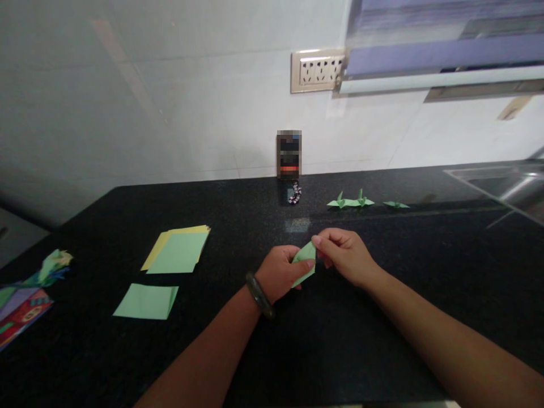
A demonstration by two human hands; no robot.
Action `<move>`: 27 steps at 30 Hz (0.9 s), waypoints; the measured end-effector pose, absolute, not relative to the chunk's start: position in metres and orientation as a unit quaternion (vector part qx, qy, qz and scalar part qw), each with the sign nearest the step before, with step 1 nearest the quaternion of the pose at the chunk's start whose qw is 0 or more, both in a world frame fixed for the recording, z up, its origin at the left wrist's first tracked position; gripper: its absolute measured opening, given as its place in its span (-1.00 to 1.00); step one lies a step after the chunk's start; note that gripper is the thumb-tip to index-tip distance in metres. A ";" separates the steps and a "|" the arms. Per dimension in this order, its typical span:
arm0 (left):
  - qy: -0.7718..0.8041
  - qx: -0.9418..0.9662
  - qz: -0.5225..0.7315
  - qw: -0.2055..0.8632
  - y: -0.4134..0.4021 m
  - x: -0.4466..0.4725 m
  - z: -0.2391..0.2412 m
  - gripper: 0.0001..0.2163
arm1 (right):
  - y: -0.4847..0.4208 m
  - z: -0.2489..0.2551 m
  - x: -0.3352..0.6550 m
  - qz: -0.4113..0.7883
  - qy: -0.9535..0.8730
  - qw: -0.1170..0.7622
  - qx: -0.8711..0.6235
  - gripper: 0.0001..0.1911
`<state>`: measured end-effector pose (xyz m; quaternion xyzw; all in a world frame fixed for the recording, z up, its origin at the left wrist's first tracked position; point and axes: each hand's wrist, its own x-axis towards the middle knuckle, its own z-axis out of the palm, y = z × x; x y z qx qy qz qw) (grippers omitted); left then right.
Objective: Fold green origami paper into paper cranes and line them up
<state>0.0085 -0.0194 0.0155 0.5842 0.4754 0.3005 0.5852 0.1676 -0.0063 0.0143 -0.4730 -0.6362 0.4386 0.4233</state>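
Observation:
A small piece of folded green paper (305,253) is held above the dark countertop between both hands. My left hand (278,272), with a dark bangle at its wrist, grips the paper's lower left part, thumb lying across its face. At the paper's upper right corner, my right hand (344,252) pinches the edge between thumb and forefinger. Fingers behind the paper are partly hidden. Farther back on the right stand small green folded paper cranes (351,202), with another flatter green folded piece (396,204) beside them.
To the left lie a stack of green and yellow paper sheets (178,251) and a creased green sheet (147,301). Colourful folded papers and a red packet (28,314) sit at far left. A phone (289,156) with a beaded strap (295,194) leans on the wall. A sink (510,184) is at right.

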 end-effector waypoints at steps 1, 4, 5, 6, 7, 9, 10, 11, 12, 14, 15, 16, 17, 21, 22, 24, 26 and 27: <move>0.478 0.572 0.305 0.593 -0.019 0.009 0.016 -0.82 | -0.006 0.015 0.168 0.440 -0.631 0.432 -0.472 -0.68; 0.475 0.526 0.339 0.619 -0.018 0.010 0.015 -0.84 | -0.005 0.012 0.168 0.477 -0.621 0.422 -0.457 -0.72; 0.470 0.514 0.352 0.625 -0.017 0.011 0.014 -0.84 | -0.004 0.010 0.167 0.491 -0.623 0.408 -0.452 -0.74; 0.466 0.506 0.363 0.629 -0.017 0.011 0.013 -0.84 | -0.003 0.008 0.167 0.501 -0.627 0.393 -0.449 -0.74; 0.463 0.500 0.374 0.629 -0.016 0.011 0.012 -0.84 | -0.003 0.006 0.166 0.505 -0.629 0.386 -0.447 -0.75; 0.456 0.493 0.396 0.626 -0.016 0.010 0.011 -0.81 | -0.003 0.002 0.164 0.500 -0.632 0.387 -0.448 -0.77; 0.453 0.489 0.409 0.623 -0.016 0.010 0.010 -0.79 | -0.003 0.002 0.164 0.493 -0.633 0.391 -0.450 -0.79; 0.450 0.486 0.422 0.618 -0.016 0.009 0.010 -0.76 | -0.003 0.002 0.163 0.486 -0.635 0.394 -0.453 -0.80; 0.447 0.483 0.435 0.614 -0.016 0.009 0.009 -0.73 | -0.004 0.002 0.163 0.479 -0.640 0.395 -0.454 -0.81; 0.446 0.478 0.453 0.606 -0.015 0.009 0.008 -0.70 | -0.005 0.005 0.162 0.471 -0.652 0.386 -0.452 -0.81; 0.447 0.474 0.459 0.604 -0.015 0.009 0.008 -0.68 | -0.006 0.006 0.162 0.467 -0.657 0.382 -0.452 -0.80; 0.449 0.468 0.464 0.604 -0.015 0.009 0.007 -0.67 | -0.006 0.007 0.162 0.462 -0.661 0.380 -0.453 -0.80; 0.449 0.459 0.466 0.608 -0.015 0.009 0.007 -0.65 | -0.006 0.007 0.162 0.455 -0.664 0.380 -0.456 -0.80; 0.412 0.403 0.462 0.674 -0.015 0.011 0.009 -0.67 | -0.005 0.006 0.162 0.445 -0.645 0.398 -0.477 -0.79; 0.396 0.384 0.461 0.695 -0.015 0.011 0.010 -0.70 | -0.004 0.005 0.162 0.450 -0.635 0.403 -0.481 -0.79; 0.375 0.349 0.460 0.725 -0.015 0.011 0.012 -0.69 | -0.004 0.006 0.162 0.461 -0.616 0.412 -0.487 -0.78; 0.367 0.335 0.460 0.736 -0.015 0.011 0.013 -0.70 | -0.005 0.007 0.162 0.467 -0.608 0.418 -0.488 -0.77; 0.364 0.337 0.459 0.737 -0.015 0.011 0.013 -0.73 | -0.005 0.008 0.162 0.468 -0.608 0.418 -0.486 -0.77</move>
